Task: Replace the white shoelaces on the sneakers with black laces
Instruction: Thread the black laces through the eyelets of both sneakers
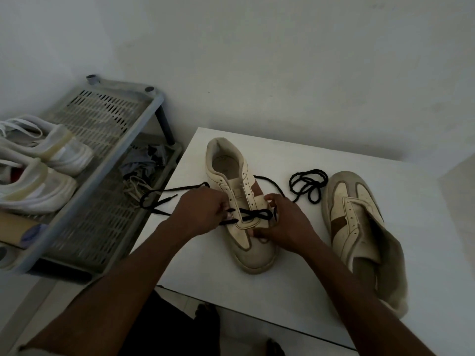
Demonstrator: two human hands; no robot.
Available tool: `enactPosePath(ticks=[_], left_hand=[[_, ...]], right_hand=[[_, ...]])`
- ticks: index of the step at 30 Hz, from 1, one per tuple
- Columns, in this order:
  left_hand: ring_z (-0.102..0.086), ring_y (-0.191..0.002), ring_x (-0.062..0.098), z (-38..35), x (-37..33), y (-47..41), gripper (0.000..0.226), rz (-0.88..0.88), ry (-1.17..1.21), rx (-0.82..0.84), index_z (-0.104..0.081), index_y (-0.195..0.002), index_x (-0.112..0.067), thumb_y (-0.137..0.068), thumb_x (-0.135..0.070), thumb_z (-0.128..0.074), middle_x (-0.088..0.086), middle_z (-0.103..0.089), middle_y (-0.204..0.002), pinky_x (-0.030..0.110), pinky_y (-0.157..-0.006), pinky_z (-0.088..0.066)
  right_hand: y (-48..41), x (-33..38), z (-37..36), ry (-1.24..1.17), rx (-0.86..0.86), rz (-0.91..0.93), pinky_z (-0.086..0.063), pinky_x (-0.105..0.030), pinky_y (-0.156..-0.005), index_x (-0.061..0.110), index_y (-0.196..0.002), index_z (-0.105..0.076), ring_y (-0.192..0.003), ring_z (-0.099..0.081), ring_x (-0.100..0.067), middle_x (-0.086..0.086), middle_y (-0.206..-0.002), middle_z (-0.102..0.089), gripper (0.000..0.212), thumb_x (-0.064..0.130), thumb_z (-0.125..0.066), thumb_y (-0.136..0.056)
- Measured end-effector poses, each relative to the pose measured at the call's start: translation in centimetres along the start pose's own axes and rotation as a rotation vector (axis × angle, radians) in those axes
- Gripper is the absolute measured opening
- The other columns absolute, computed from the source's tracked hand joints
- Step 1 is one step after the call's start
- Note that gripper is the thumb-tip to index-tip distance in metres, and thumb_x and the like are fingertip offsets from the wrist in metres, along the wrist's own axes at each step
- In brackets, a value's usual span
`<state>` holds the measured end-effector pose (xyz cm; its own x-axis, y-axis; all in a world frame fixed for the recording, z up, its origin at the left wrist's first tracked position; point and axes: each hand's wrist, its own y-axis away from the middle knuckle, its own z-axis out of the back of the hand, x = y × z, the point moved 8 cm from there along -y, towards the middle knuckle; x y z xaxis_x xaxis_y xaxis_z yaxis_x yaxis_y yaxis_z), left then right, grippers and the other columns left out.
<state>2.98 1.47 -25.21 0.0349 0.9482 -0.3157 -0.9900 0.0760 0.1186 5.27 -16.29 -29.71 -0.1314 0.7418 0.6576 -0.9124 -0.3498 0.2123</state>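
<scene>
Lacing is starting on the sneaker (240,194) on the table (205,265): the left hand (203,211) is pinching the black lace (254,214) at the toe-end eyelets, while the right hand (285,224) is gripping the sneaker's opposite side. Next, I judge, both ends are needing crossing and feeding through the following holes. Right of that sneaker a spare lace (308,185) and second sneaker (359,227) are lying; left, a rack (102,116) is holding white shoes (46,170), cloth (144,160) beneath.
</scene>
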Motion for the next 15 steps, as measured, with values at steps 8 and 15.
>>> enactPosePath(ticks=[8, 15], left_hand=[[-0.062, -0.074, 0.026, 7.1, 7.4, 2.1, 0.013, 0.217, -0.003, -0.363, -0.061, -0.077, -0.014, -0.085, -0.019, -0.069, 0.005, -0.063, -0.075, 0.038, -0.068, -0.051], [-0.059, -0.079, 0.025, 6.9, 8.2, 1.9, 0.006, 0.321, 0.050, -0.415, -0.062, -0.084, -0.010, -0.084, -0.011, -0.068, 0.010, -0.063, -0.083, 0.032, -0.070, -0.042]], right_hand=[[0.5, 0.4, 0.2, 0.284, 0.033, -0.024, -0.029, -0.043, -0.104, 0.031, -0.146, -0.031, -0.131, -0.037, -0.021, 0.002, -0.141, -0.046, 0.094, 0.069, -0.069, -0.069], [0.5, 0.5, 0.3, 0.309, 0.036, -0.044, -0.029, -0.044, -0.105, 0.031, -0.146, -0.031, -0.131, -0.037, -0.021, 0.002, -0.142, -0.046, 0.094, 0.066, -0.071, -0.069]])
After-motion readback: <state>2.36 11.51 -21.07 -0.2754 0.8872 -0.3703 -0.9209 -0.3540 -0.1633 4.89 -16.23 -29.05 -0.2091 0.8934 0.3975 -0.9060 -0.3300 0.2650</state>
